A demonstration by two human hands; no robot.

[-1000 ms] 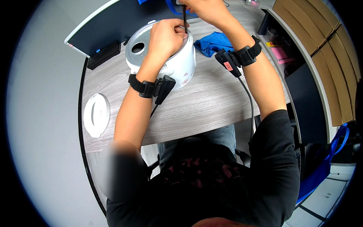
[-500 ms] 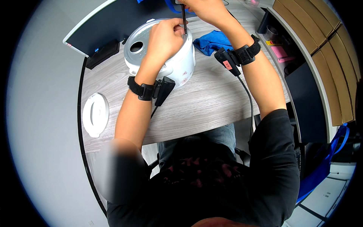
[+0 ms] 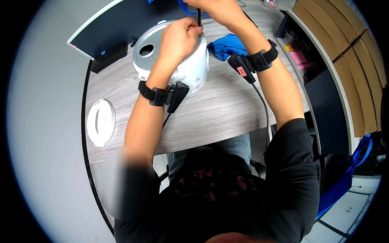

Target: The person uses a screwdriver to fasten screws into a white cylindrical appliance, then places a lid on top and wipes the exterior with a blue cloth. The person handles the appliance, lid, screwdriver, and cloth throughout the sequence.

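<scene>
On the far part of the bench (image 3: 219,109): white cooker (image 3: 196,71), grey lid (image 3: 146,39) on top. Right hand (image 3: 221,12) fingers look closed round the upper end of a dark, thin tool (image 3: 199,18), upright, lower end at the cooker's rim; grip partly cropped. Left hand (image 3: 177,40) fingers narrow, right by the shaft; can't tell if they grip it. Step reads as tool work at the rim. Next move calls for a straight shaft, seated tip, steady cooker.

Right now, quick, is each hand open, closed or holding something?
Left hand: curled beside the dark rod; can't tell if it grips.
Right hand: closed, holding the rod's top.
</scene>
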